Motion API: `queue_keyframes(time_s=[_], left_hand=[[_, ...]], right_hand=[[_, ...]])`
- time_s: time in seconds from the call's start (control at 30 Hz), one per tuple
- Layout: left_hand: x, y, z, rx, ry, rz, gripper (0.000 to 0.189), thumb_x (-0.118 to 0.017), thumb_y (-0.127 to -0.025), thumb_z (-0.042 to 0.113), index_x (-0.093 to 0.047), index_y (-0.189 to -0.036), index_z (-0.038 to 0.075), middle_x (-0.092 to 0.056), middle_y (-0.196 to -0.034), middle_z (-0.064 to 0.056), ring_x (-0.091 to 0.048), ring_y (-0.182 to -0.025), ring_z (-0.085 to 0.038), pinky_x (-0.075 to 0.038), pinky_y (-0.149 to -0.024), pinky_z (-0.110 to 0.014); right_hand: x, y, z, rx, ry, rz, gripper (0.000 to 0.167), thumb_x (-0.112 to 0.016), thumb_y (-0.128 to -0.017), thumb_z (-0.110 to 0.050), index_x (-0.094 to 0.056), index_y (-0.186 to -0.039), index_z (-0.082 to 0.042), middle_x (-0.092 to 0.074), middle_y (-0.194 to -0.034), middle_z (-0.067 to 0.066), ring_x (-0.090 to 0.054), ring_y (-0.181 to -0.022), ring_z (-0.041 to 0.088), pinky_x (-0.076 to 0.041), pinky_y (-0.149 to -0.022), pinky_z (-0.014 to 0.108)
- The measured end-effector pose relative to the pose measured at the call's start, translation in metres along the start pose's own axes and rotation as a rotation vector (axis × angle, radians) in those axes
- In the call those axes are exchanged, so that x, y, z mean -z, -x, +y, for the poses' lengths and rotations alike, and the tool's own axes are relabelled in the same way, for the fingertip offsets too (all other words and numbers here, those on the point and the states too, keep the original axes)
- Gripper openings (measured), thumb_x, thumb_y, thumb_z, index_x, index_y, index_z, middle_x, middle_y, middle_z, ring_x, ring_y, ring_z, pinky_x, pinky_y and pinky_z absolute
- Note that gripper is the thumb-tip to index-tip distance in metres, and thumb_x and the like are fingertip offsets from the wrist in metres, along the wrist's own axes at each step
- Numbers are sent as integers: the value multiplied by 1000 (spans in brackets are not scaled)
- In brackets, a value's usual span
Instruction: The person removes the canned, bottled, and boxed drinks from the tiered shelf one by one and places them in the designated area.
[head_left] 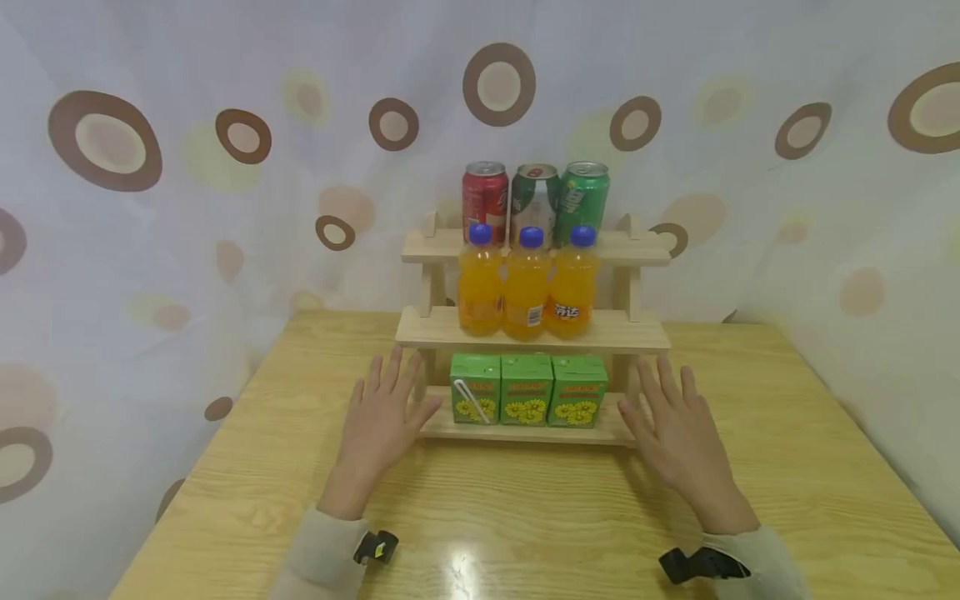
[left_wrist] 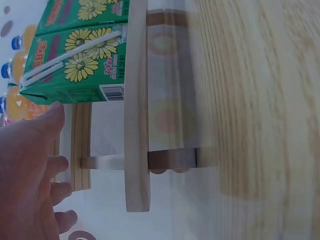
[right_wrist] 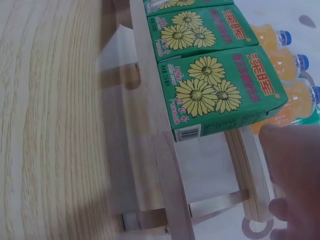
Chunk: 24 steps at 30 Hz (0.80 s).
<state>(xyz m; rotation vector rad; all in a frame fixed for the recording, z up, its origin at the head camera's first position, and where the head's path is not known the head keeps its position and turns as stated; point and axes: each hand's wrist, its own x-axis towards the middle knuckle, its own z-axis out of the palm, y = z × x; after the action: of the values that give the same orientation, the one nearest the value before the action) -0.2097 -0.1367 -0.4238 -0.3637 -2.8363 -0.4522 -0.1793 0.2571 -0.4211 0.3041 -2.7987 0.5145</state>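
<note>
A three-tier wooden shelf (head_left: 630, 329) stands on the table. Three green drink cartons (head_left: 527, 390) with yellow flowers line its bottom tier; the left one has a white straw (left_wrist: 75, 55) on its front. Three orange drink bottles (head_left: 527, 287) with blue caps fill the middle tier. On top are a red can (head_left: 485, 200), a green-and-white can (head_left: 534, 204) and a green can (head_left: 583, 200). My left hand (head_left: 378, 425), fingers spread, is beside the shelf's left end. Near the right end, my right hand (head_left: 682, 437) is also spread. Neither holds anything; whether they touch the shelf, I cannot tell.
The wooden table (head_left: 487, 508) extends in front of the shelf and to both sides. Behind it hangs a pale curtain (head_left: 675, 50) with brown ring patterns, which also runs along both sides. A dark strap device (head_left: 705, 565) sits on the right wrist.
</note>
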Motion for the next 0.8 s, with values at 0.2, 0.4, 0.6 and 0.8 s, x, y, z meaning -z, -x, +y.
queue_keyframes(time_s=[0.2, 0.4, 0.6, 0.8], left_hand=[[-5, -1, -5, 1, 60, 11, 78, -50, -100, 54, -20, -158, 13, -9, -164, -12, -7, -148, -37, -16, -113, -63], [-9, -3, -12, 20, 174, -10, 78, -50, -100, 53, -19, -158, 10, -7, -164, -10, -7, -149, -35, -19, -112, -64], [-11, -2, -18, 28, 319, -23, 80, -51, -100, 53, -19, -158, 8, -9, -164, -10, -7, -149, -32, -20, -112, -61], [-15, -4, -23, 33, 430, -34, 77, -53, -101, 47, -20, -157, 6, -10, -164, -10, -10, -149, -31, -16, -116, -53]], right_hand=[[1, -3, 2, 18, -129, 38, 68, -41, -106, -41, -14, -159, -8, -4, -161, 25, 5, -145, 49, -9, -111, 68], [4, -5, 1, 11, -191, 78, 68, -45, -105, -39, -16, -158, -9, -9, -161, 24, 1, -147, 44, -14, -107, 72], [7, -8, 1, 29, -237, 134, 67, -49, -105, -36, -21, -157, -6, -19, -159, 25, -8, -147, 43, -14, -111, 67], [11, -13, 1, 60, -284, 194, 63, -53, -103, -30, -27, -155, -5, -28, -156, 24, -21, -142, 47, -18, -111, 65]])
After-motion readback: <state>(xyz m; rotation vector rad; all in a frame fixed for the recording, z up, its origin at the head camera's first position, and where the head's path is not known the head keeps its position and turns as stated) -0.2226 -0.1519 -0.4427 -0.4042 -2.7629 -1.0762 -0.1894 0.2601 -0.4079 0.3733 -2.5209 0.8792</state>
